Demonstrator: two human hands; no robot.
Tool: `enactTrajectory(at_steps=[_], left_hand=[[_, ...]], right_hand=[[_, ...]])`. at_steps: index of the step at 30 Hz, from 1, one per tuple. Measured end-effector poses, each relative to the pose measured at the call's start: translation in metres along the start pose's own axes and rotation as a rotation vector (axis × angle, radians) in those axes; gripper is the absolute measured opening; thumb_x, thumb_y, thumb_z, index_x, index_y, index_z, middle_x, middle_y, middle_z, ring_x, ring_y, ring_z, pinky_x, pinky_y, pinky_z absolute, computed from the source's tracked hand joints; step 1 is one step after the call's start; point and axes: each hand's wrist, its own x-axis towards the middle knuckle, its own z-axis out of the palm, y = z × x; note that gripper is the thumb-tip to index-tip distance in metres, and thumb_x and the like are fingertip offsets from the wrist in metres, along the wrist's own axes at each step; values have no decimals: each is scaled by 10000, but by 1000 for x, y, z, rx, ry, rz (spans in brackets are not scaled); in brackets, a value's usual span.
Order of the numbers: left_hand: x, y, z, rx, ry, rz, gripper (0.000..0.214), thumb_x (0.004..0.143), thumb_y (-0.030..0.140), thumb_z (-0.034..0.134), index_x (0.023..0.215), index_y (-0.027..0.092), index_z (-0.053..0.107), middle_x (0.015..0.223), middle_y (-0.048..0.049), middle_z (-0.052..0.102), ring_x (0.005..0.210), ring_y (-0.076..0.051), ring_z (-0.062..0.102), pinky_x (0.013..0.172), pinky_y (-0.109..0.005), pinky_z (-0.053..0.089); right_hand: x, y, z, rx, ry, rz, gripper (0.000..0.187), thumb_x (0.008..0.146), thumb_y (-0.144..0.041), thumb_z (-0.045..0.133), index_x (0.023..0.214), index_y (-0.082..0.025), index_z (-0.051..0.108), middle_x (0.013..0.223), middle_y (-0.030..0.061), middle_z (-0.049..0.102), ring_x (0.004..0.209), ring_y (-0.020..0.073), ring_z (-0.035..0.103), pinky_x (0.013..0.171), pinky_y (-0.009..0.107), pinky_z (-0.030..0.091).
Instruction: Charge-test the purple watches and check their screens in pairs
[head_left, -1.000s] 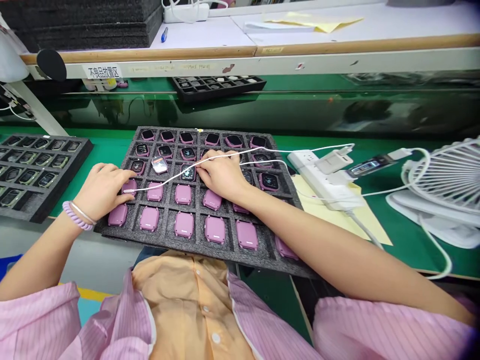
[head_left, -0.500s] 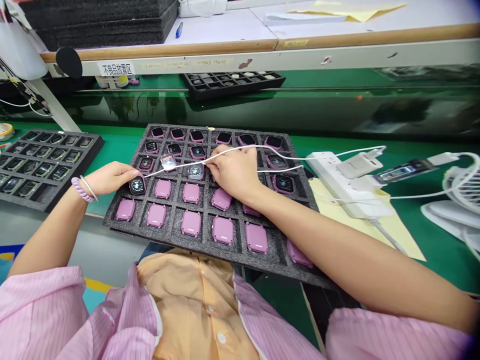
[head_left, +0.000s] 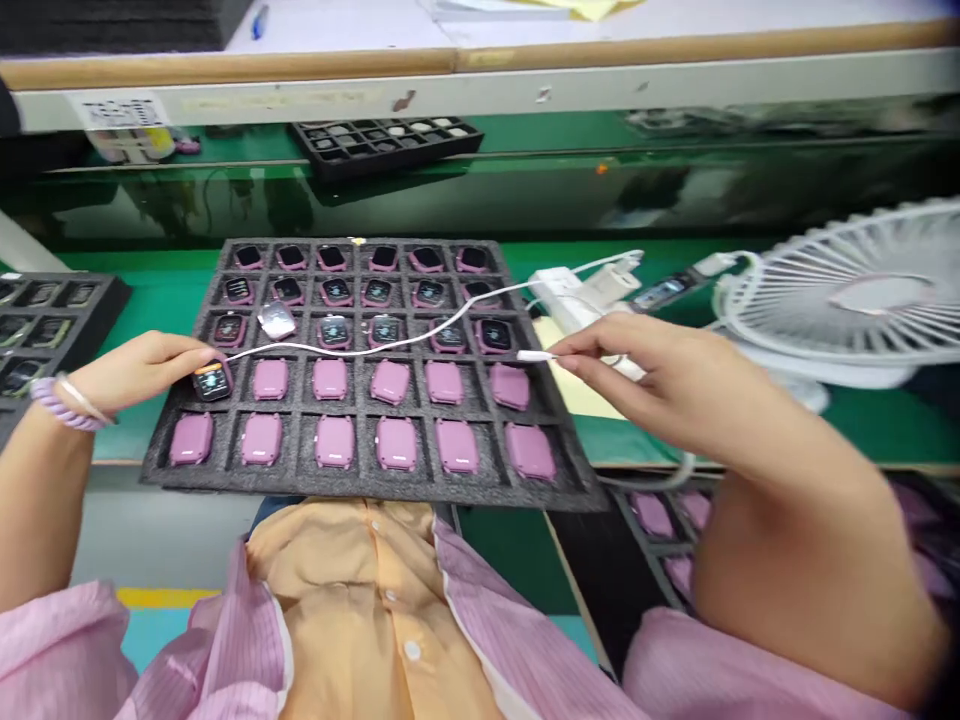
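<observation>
My left hand (head_left: 142,368) grips a smartwatch (head_left: 212,382) with a lit screen at the left side of a black foam tray (head_left: 367,490). A white cable (head_left: 352,352) runs from that watch across the tray to the right. Beyond the tray's right edge, my right hand (head_left: 667,385) pinches a white cable end (head_left: 535,356) between thumb and fingertips. Purple watches fill the tray's compartments: the far rows lie screen up, while the two near rows, with a purple watch (head_left: 396,442) among them, show their backs. A shiny-faced watch (head_left: 277,321) sits tilted in the third row.
A white power strip (head_left: 559,290) with chargers and a small display meter (head_left: 664,292) stands right of the tray. Farther right is a white fan (head_left: 862,290). Another watch tray (head_left: 75,330) lies left. A shelf edge (head_left: 450,85) crosses the back.
My right hand has moved from over the tray's middle to beyond its right edge, holding the cable end. My left hand keeps the watch, whose screen now shows an orange patch. The view has shifted right.
</observation>
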Motion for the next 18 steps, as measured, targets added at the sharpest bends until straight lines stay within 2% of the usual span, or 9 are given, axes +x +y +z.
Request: enactTrajectory(at_steps=[3,7,11,13,16,18], left_hand=[[5,0,-3,-3,-101,-57,923,590,1005,529,960,204,800,1184,-93,800,1174,-371,667,1147,-455,474],[9,2,-1,2,-59,-116,849,518,982,529,912,273,782,1174,-66,802,1220,-385,654,1156,-442,463],[7,12,-2,-26,-68,-186,770,526,874,609,929,236,759,1173,-67,792,1219,-353,642,1139,-405,450],[3,19,-3,12,7,-207,703,546,811,585,897,222,743,1085,-66,794,1118,-334,662,1042,-388,480],[-6,29,0,126,246,-242,603,639,713,532,920,220,737,924,-44,764,852,-271,648,820,-360,473],[-12,36,7,105,341,-194,553,689,680,549,942,227,739,903,-30,754,780,-243,625,756,-342,449]], right_hand=[[-24,-2,1,34,-27,23,176,1036,-290,524,958,-243,674,910,68,724,786,286,693,671,390,497],[-34,-7,24,36,11,43,191,1042,-248,508,1008,-222,694,941,68,728,858,281,707,741,393,506],[-36,-16,32,-67,41,45,219,1027,-244,499,1002,-207,713,905,63,725,829,284,700,768,418,464],[-34,-17,28,-25,65,73,209,1027,-266,525,959,-216,716,892,54,724,803,269,692,763,402,470],[-28,-11,22,65,78,169,209,1026,-295,543,945,-221,721,895,59,725,786,256,685,685,355,471],[-24,-3,25,26,58,193,228,1006,-297,526,929,-217,724,887,67,720,795,263,688,687,360,448]])
